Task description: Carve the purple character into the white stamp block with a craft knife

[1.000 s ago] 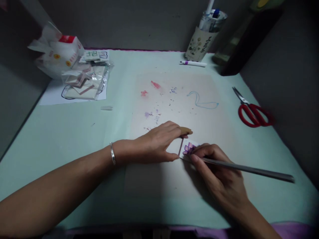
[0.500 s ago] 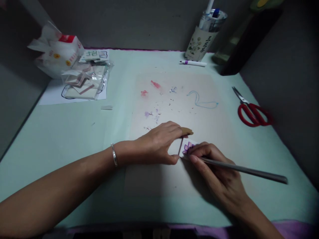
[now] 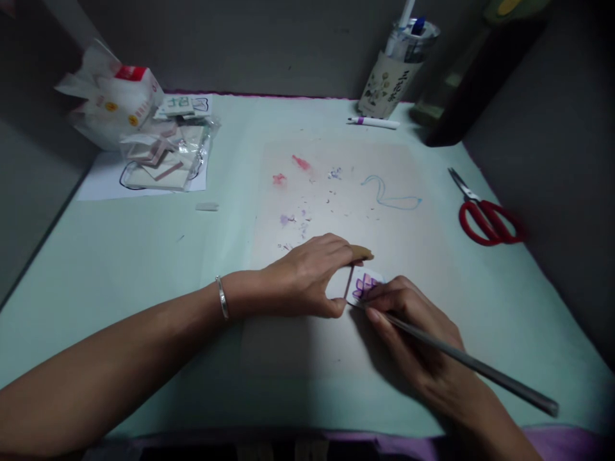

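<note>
A small white rubber carving block [image 3: 351,292] with a purple-outlined, pink-filled flower lies on the paper sheet. My left hand [image 3: 317,272] steadies it, thumb at the near edge and fingers at the far edge. One of its fingers wears a tan cover [image 3: 361,253]. In my right hand [image 3: 413,326] is a long, slim grey carving knife [image 3: 475,363], gripped like a pen. Its working tip is hidden by my fingers, close to the lower part of the flower. The right side of the block is also covered by that hand.
Crumbs and red, purple and blue marks dot the pale sheet [image 3: 298,346]. Red-handled scissors [image 3: 485,214] lie at right. At the back are a marker [image 3: 377,122], a pen jar [image 3: 391,80] and a dark bottle [image 3: 480,77]. Bagged blocks [image 3: 163,160] lie at left.
My right hand has tilted, so the rear end of the knife has swung down towards me. More of the flower shows now. The left hand and the block stay in place.
</note>
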Action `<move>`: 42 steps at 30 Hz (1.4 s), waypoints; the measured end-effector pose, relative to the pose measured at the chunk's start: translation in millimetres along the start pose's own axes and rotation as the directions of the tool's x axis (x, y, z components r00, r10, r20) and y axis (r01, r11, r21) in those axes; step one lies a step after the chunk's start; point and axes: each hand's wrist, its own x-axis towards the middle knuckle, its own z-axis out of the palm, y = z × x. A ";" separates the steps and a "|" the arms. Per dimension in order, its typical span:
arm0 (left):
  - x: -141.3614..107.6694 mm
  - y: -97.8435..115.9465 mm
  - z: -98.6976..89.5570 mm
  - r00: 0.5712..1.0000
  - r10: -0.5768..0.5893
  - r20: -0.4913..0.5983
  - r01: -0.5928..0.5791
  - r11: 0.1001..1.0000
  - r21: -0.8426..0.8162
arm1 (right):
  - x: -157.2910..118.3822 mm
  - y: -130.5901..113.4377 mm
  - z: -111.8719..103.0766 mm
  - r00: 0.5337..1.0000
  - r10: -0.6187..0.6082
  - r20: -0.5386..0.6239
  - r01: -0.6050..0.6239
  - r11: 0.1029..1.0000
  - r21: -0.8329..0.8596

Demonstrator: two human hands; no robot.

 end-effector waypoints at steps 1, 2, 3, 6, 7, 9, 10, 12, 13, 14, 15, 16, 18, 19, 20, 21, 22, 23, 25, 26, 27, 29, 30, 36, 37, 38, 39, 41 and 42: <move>-0.1 -0.2 0.3 1.000 0.001 -0.002 -0.001 1.000 0.004 | 0.4 -0.2 0.7 0.999 -0.037 -0.003 0.036 0.999 -0.024; -0.2 -0.3 0.6 1.000 0.003 -0.004 -0.003 1.000 0.006 | 0.7 -0.5 1.3 0.998 -0.067 -0.007 0.067 0.997 -0.046; -0.3 -0.3 0.8 1.000 0.005 -0.008 -0.005 1.000 0.007 | 0.9 -0.9 1.7 0.996 -0.091 -0.013 0.090 0.994 -0.064; -0.7 -0.1 0.8 1.000 0.002 -0.016 -0.002 1.000 0.008 | 1.3 -2.6 1.8 0.994 -0.108 -0.017 0.106 0.989 -0.099; -0.8 0.0 0.7 1.000 0.003 -0.019 -0.002 1.000 0.009 | 1.5 -3.1 1.5 0.994 -0.107 -0.014 0.105 0.989 -0.102; -0.8 0.1 0.6 1.000 0.006 -0.022 -0.005 1.000 0.013 | 1.8 -3.8 0.5 0.995 -0.099 -0.008 0.098 0.990 -0.101; -0.8 0.2 0.5 1.000 0.008 -0.022 -0.008 1.000 0.014 | 2.0 -4.0 0.1 0.995 -0.100 -0.009 0.098 0.990 -0.099; -0.7 0.1 0.4 1.000 0.012 -0.023 -0.011 1.000 0.017 | 2.2 -4.3 -0.7 0.995 -0.099 -0.009 0.098 0.990 -0.099; -0.7 0.0 0.4 1.000 0.013 -0.024 -0.012 1.000 0.019 | 2.2 -4.4 -1.0 0.995 -0.095 -0.006 0.094 0.991 -0.099; -0.7 -0.1 0.4 1.000 0.014 -0.026 -0.014 1.000 0.021 | 2.1 -4.5 -1.2 0.996 -0.093 -0.005 0.092 0.991 -0.099; -0.8 -0.2 0.4 0.999 0.017 -0.027 -0.017 1.000 0.023 | 1.9 -4.6 -1.5 0.996 -0.090 -0.004 0.089 0.991 -0.098; -0.8 -0.3 0.3 0.999 0.020 -0.028 -0.019 1.000 0.024 | 1.5 -4.6 -1.7 0.996 -0.084 -0.002 0.083 0.992 -0.095; -0.8 -0.5 0.2 0.999 0.027 -0.029 -0.026 0.999 0.025 | 0.4 -4.3 -2.2 0.998 -0.067 0.003 0.067 0.994 -0.088; -0.7 -0.6 0.1 0.999 0.030 -0.029 -0.029 0.999 0.025 | -0.2 -4.0 -2.4 0.998 -0.061 0.004 0.061 0.995 -0.085; -0.5 -0.5 0.1 0.999 0.033 -0.029 -0.032 0.999 0.025 | -0.7 -3.6 -2.6 0.998 -0.056 0.004 0.056 0.995 -0.082; -0.3 -0.5 0.1 0.999 0.033 -0.030 -0.032 0.999 0.024 | -1.1 -3.2 -2.6 0.999 -0.051 0.003 0.051 0.996 -0.079; -0.1 -0.3 0.1 0.999 0.032 -0.032 -0.032 0.999 0.022 | -1.2 -2.9 -2.5 0.999 -0.047 0.000 0.047 0.996 -0.078; 0.1 -0.1 0.1 0.999 0.029 -0.030 -0.028 0.999 0.019 | -1.2 -2.6 -2.3 0.999 -0.047 -0.004 0.046 0.996 -0.080; 0.5 0.6 -0.2 1.000 0.016 -0.022 -0.015 1.000 0.014 | -0.7 -2.3 -1.9 0.998 -0.057 -0.015 0.055 0.994 -0.091; 0.7 1.0 -0.6 1.000 0.008 -0.015 -0.008 1.000 0.012 | -0.6 -2.3 -1.9 0.997 -0.071 -0.020 0.068 0.993 -0.099; 0.8 1.4 -1.2 1.000 0.000 -0.005 0.000 1.000 0.010 | -0.8 -2.4 -2.2 0.996 -0.088 -0.023 0.085 0.991 -0.104; 0.9 2.2 -3.5 1.000 -0.009 0.013 0.009 1.000 0.002 | -2.4 -2.8 -3.4 0.996 -0.088 -0.026 0.086 0.993 -0.081; 1.0 2.6 -5.1 1.000 -0.012 0.024 0.012 1.000 -0.004 | -3.7 -3.1 -4.3 0.998 -0.054 -0.036 0.052 0.998 -0.047; -0.4 3.7 -15.2 0.990 0.018 0.137 -0.012 0.999 -0.045 | -5.5 -8.1 -9.3 0.898 0.338 -0.282 -0.262 0.926 0.273; -1.1 3.9 -15.6 0.991 0.016 0.131 -0.009 0.998 -0.055 | -4.2 -9.9 -9.6 0.875 0.377 -0.302 -0.291 0.910 0.295; -1.9 4.2 -15.5 0.994 0.008 0.114 -0.001 0.998 -0.062 | -2.6 -11.8 -9.7 0.854 0.414 -0.316 -0.321 0.896 0.307; -3.0 5.0 -14.9 0.996 -0.006 0.084 0.011 0.998 -0.062 | -1.0 -13.9 -9.5 0.832 0.447 -0.327 -0.351 0.882 0.313; -5.5 7.8 -11.8 0.999 -0.044 0.018 0.044 0.998 -0.039 | 1.5 -18.1 -8.2 0.812 0.483 -0.328 -0.392 0.867 0.307; -6.8 10.0 -9.4 0.998 -0.063 -0.013 0.063 0.998 -0.016 | 2.3 -19.7 -7.1 0.812 0.485 -0.324 -0.399 0.867 0.298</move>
